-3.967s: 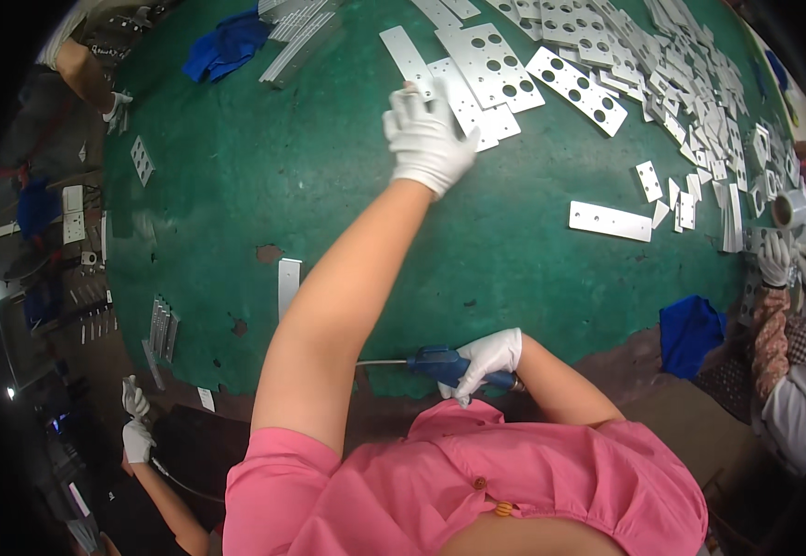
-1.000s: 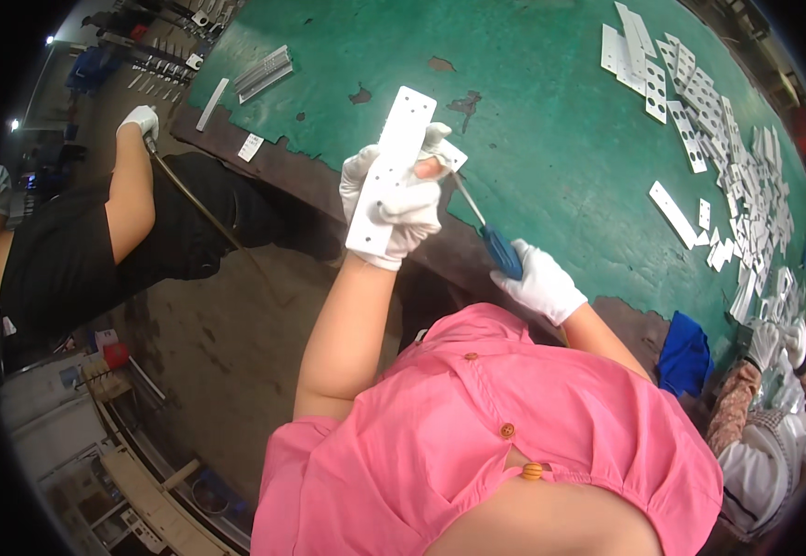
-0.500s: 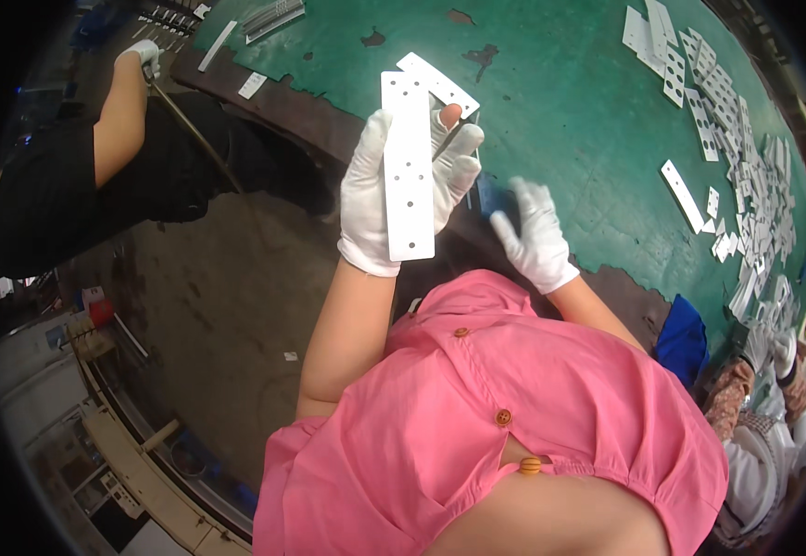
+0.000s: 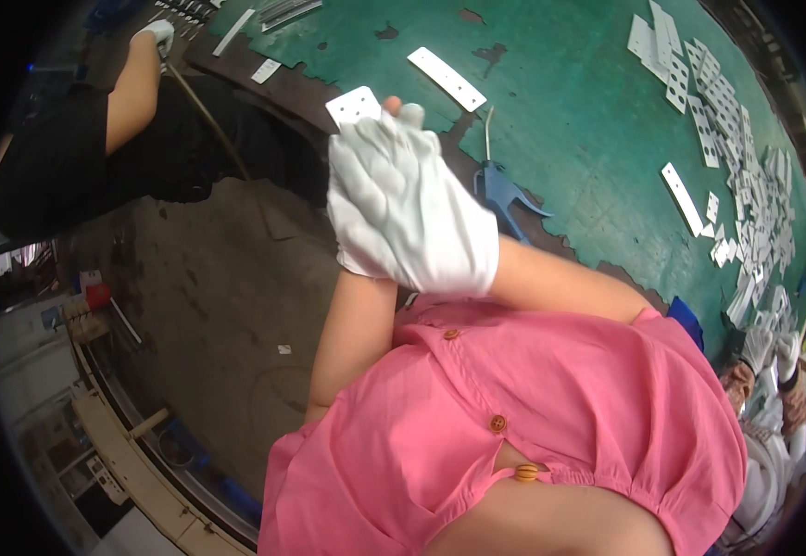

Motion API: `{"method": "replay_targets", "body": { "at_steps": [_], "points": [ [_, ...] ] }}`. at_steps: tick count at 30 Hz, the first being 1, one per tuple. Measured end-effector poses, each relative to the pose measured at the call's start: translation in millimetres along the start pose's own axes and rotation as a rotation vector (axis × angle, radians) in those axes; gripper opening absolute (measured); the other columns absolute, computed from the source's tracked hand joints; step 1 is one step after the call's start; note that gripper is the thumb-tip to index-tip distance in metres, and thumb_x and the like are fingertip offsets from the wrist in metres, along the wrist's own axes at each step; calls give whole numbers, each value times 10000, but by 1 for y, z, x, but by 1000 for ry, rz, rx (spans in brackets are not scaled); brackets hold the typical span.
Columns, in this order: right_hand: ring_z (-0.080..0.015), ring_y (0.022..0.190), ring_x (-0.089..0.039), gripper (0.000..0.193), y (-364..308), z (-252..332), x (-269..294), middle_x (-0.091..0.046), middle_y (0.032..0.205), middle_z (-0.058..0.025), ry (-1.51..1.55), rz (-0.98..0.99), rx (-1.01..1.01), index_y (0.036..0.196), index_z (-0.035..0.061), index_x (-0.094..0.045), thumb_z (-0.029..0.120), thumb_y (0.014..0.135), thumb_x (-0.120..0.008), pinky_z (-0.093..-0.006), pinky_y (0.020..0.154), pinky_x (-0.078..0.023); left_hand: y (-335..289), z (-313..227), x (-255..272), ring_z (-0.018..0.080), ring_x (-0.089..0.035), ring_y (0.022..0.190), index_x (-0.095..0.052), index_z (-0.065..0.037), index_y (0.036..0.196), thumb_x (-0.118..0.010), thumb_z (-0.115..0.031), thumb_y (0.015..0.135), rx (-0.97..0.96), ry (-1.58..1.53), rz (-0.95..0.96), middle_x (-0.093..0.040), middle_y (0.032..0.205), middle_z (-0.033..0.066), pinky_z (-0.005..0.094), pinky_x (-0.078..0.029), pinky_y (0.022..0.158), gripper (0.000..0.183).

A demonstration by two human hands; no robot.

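Note:
A white flat plate with small holes (image 4: 355, 107) is in my gloved left hand (image 4: 351, 248); only its far end shows. My gloved right hand (image 4: 421, 208) lies flat over the plate, fingers stretched toward its far end. It hides most of the plate and most of my left hand's fingers. One bare fingertip of the left hand pokes out beside the plate. Just right of my hands, a blue air blow gun (image 4: 498, 190) with a thin metal nozzle rests at the table's edge. A similar white strip with holes (image 4: 447, 80) lies beyond them.
The green table (image 4: 579, 139) has a ragged, worn edge. Many white plates (image 4: 723, 97) are heaped at the right, with one strip (image 4: 682, 198) apart. A co-worker's gloved hand (image 4: 160, 37) holds a rod at far left; another person (image 4: 774, 398) works at lower right.
My right hand has moved left from beside the blow gun onto the plate, covering it. The blow gun and the far strip now show more fully.

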State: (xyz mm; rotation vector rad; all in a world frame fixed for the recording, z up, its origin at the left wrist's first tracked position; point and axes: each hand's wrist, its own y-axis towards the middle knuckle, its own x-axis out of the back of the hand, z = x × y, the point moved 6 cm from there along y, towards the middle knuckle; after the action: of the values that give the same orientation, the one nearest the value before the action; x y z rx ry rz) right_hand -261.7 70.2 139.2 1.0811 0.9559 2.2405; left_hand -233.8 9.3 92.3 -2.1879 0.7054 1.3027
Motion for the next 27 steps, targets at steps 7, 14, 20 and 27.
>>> {"method": "replay_targets", "body": {
  "at_steps": [7,14,20,27],
  "points": [
    [-405,1160,-399,571,-22,18,2,-442,1209,-248,-65,317,-113,1179,-45,-482,269,708,-550,-519,955,-320,-4,4,-18,168,-476,871,-403,-10,1167,-572,-294,861,445,-359,318,-502,944,65,307,-436,775,450],
    [-386,1176,-406,583,30,6,21,-420,1269,-254,-225,-4,-70,1198,-79,-441,253,735,-564,-474,931,-334,-3,13,-23,157,-487,816,-432,12,1138,-573,-340,853,263,-63,189,-507,917,55,294,-430,756,474],
    [-377,1123,-445,504,-25,29,-6,-459,1173,-234,-31,229,1,1152,-63,-460,139,710,-592,-483,913,-366,15,-35,1,180,-517,797,-434,8,1124,-601,-382,836,86,-278,241,-526,878,81,322,-453,764,513],
    [-458,1122,-432,662,-41,6,17,-405,1242,-284,208,53,-35,1252,-1,-343,92,683,-669,-538,943,-331,10,-35,-12,157,-524,818,-474,-5,1081,-620,-338,833,-30,-213,263,-541,880,80,313,-436,815,440]
  ]
}}
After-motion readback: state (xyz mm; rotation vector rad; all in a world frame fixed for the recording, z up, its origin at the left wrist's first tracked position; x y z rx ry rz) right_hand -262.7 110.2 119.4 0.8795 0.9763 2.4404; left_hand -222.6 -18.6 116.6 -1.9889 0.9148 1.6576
